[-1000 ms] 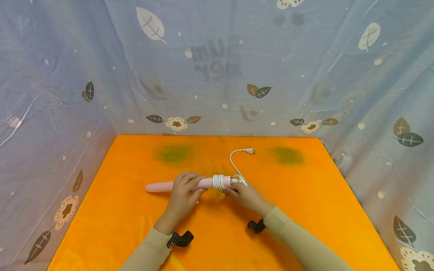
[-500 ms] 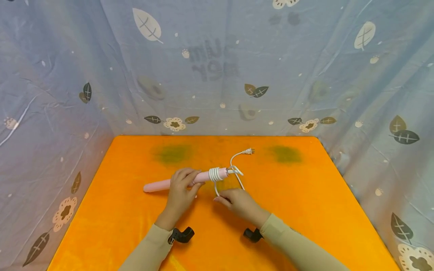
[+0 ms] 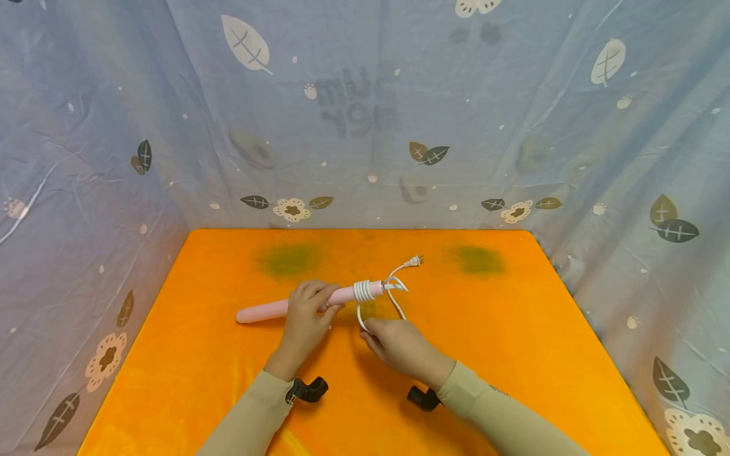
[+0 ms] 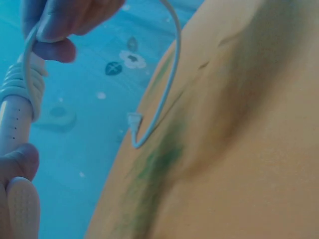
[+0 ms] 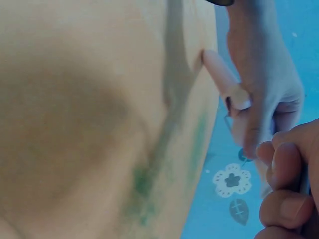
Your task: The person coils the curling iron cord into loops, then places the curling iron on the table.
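**Both hands engaged: left on the pink wand, right on its white cord**

Two hands are in view, apart from each other above the bench (image 3: 513, 354). The left hand (image 3: 306, 316) reaches in from the near left, its fingers over the middle of the pink wand (image 3: 262, 311) and its thumb on the near side, gripping it. The right hand (image 3: 403, 345) comes from the near right, palm side down, and pinches the white cord (image 3: 362, 291) between thumb and forefinger, close to the wand's coiled end.

Count of items: one wand, one cord, one plug (image 3: 413, 261). The wand is held over the bench in front of the person, slanting, with its bare tip to the left and nearer. Whether that tip touches the bench cannot be told. The cord is wound around the wand near its right end, roughly four turns showing. From there a length drops to the right hand; beyond that hand it runs back to the plug, which points away to the right.

Two black wrist devices, one per cuff (image 3: 309, 389) (image 3: 423, 399). Two green smudges (image 3: 289, 259) (image 3: 479, 259) mark the bench near its far edge. Behind stands a grey-blue curtain (image 3: 365, 164) printed with leaves and flowers.
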### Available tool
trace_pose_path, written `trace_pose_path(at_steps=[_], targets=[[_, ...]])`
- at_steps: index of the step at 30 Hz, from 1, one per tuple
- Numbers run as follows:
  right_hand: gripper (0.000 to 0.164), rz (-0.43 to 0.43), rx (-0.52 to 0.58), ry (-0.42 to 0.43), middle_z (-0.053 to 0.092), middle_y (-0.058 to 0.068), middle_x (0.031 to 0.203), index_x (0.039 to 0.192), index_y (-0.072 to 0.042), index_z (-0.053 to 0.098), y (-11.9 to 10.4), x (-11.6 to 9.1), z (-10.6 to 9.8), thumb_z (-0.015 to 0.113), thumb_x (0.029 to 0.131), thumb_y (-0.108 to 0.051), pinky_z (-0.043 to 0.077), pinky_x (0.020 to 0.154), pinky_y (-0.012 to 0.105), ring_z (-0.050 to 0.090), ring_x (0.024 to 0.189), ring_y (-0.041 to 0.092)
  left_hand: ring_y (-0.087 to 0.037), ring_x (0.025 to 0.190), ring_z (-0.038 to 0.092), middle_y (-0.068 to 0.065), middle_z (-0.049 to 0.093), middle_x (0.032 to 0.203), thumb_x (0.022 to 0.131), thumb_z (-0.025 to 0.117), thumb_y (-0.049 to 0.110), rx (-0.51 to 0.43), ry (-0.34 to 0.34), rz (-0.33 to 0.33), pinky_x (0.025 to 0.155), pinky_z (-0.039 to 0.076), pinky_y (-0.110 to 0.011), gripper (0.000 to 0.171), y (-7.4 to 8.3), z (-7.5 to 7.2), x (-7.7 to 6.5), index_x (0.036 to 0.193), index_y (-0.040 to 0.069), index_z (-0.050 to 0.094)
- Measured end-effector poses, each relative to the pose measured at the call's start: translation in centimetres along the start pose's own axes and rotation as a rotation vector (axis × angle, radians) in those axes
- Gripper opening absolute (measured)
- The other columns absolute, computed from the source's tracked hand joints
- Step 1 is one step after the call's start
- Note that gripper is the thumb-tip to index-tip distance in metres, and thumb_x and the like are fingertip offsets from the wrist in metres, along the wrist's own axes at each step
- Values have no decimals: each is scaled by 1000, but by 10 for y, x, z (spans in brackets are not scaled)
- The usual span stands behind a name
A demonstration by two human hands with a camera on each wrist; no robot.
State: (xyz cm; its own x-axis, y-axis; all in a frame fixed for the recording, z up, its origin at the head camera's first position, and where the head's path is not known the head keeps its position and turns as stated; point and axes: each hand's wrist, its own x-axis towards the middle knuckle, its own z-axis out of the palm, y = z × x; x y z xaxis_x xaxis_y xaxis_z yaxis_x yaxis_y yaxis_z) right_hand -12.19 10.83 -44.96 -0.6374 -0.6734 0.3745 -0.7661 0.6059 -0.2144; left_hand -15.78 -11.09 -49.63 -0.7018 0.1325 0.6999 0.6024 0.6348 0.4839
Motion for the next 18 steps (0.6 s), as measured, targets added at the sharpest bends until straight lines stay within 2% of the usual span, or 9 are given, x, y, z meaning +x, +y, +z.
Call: trace_pose_path(at_steps=[4,8,13,18], targets=[[23,-32,-20,21,35,-9,60,76,-14,51,-2,3,-6,69,90,-15,29,47,17,32,50,2,-29,102,55,-3,64,101,72,86,16,31,-56,20,84,40,-50,38,-4,5,-5,107,8,73],[18,-48,-94,20,46,-7,62,78,-15,57,-1,7,-12,73,88,-17,36,49,22,39,51,5,-28,102,55,-2,64,101,74,85,16,51,-116,40,85,41,-49,36,-5,8,-9,108,9,73],[16,-25,-151,-39,56,-7,66,76,-17,63,0,11,-20,74,87,-22,42,54,28,45,54,9,-28,104,54,-3,64,104,77,84,17,81,-220,47,86,41,-48,34,-3,7,-14,108,12,73],[14,0,-123,-92,59,-8,69,76,-19,68,3,14,-31,75,86,-27,38,49,22,43,54,5,-26,106,53,-2,63,108,81,81,20,102,-341,25,88,40,-46,33,0,4,-18,112,14,72]])
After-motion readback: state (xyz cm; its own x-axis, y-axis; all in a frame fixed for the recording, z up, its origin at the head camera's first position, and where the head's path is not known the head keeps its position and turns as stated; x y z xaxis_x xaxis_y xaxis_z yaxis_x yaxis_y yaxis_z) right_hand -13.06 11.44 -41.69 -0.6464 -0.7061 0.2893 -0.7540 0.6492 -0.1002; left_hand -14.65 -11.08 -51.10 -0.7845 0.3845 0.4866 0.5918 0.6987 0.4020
